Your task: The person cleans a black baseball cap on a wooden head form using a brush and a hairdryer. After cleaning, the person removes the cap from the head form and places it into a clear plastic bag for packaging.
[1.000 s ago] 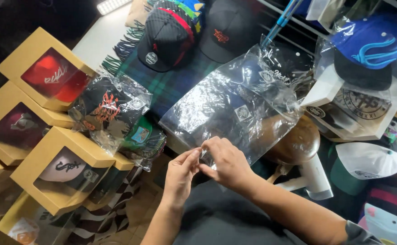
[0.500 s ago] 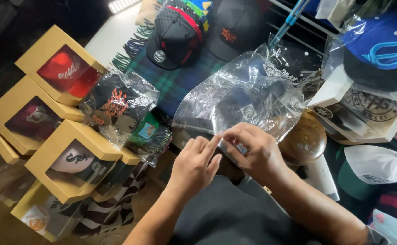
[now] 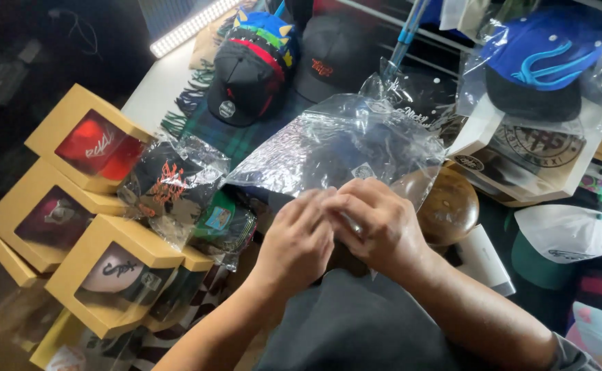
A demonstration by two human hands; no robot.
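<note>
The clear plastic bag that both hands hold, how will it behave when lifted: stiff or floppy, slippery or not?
Probably floppy: the bag is thin, wrinkled film. Its glossy surface suggests it is slippery, so both hands, left and right, pinch its near edge. It looks light for its size.

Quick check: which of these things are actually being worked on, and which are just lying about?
In hand:
clear plastic bag
left hand
right hand

Lying about:
yellow window boxes
black cap
bagged blue cap
white cap
</note>
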